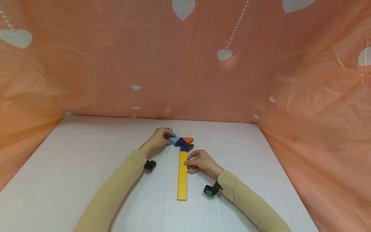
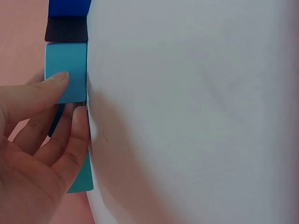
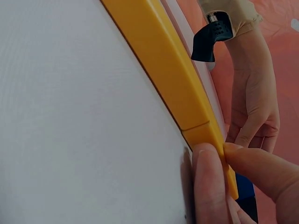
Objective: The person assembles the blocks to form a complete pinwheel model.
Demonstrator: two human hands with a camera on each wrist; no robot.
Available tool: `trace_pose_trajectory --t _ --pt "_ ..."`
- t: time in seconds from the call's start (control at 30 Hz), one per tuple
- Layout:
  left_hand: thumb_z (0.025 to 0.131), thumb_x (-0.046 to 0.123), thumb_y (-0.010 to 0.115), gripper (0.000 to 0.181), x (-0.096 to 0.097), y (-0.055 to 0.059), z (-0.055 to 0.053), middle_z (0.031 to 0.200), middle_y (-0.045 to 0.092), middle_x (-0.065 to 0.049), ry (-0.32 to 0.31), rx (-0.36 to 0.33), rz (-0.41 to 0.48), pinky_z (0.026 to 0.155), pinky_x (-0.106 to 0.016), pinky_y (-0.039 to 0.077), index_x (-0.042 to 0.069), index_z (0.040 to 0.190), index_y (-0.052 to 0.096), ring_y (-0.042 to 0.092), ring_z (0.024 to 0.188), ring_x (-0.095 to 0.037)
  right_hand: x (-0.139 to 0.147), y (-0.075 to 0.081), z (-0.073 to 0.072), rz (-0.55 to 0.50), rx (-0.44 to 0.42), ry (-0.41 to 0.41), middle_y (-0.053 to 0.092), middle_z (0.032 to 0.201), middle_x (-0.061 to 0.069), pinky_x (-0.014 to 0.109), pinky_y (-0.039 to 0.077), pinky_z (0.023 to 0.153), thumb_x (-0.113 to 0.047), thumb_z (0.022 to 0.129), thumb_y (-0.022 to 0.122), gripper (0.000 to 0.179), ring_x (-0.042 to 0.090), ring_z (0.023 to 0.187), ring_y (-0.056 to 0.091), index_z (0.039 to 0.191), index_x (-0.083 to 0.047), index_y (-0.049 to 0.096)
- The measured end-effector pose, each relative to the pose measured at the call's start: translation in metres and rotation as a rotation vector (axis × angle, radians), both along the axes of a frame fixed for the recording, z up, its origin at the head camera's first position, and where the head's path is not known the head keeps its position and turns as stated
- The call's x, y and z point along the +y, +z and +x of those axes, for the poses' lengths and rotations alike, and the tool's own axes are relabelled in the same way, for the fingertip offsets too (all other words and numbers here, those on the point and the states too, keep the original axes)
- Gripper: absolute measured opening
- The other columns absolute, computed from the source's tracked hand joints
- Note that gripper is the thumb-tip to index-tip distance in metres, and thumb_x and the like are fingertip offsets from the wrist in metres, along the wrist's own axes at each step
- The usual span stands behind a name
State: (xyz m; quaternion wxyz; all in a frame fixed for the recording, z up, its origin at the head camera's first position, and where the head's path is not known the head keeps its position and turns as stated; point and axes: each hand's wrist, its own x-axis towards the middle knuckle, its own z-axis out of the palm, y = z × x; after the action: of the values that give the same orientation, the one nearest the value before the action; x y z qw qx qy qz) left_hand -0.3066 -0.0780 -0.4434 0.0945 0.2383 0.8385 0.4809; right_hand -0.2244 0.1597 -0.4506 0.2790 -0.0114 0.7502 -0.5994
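Note:
My left hand (image 1: 158, 138) pinches a light blue triangular block (image 1: 174, 140), with the thumb across its face in the left wrist view. This block adjoins a black block (image 2: 66, 29) at the top of a flat figure. Orange (image 1: 187, 140), dark blue (image 1: 184, 147) and black triangles sit around the same spot. Below them run two yellow blocks (image 1: 182, 187), end to end in a straight strip. My right hand (image 1: 204, 162) holds the upper yellow block (image 1: 183, 158) between thumb and finger near its right edge; the other fingers are partly hidden.
Green and blue blocks (image 1: 164, 128) lie behind my left hand, partly covered by it. A white cloth (image 1: 87, 161) covers the table. Orange sheeting with pale hearts (image 1: 185, 71) hangs at the back and both sides. Small dark cameras (image 1: 212, 189) are strapped at both wrists.

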Motion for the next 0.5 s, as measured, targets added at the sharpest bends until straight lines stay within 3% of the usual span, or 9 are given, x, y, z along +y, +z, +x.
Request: trace_pose_trajectory --t 0.5 --pt "0.084 -0.013 0.063 0.026 -0.0003 0.0003 -0.0015 0.106 0.066 -0.016 -0.016 0.001 -0.004 0.087 -0.036 0.053 -0.005 0.109 0.066 0.063 0.098 -0.028 -0.0007 0.0001 0.0000 0.015 0.007 -0.004 0.069 0.077 0.019 0.032 0.058 0.060 -0.019 0.081 0.078 0.039 0.021 0.059 0.068 0.105 0.003 0.057"
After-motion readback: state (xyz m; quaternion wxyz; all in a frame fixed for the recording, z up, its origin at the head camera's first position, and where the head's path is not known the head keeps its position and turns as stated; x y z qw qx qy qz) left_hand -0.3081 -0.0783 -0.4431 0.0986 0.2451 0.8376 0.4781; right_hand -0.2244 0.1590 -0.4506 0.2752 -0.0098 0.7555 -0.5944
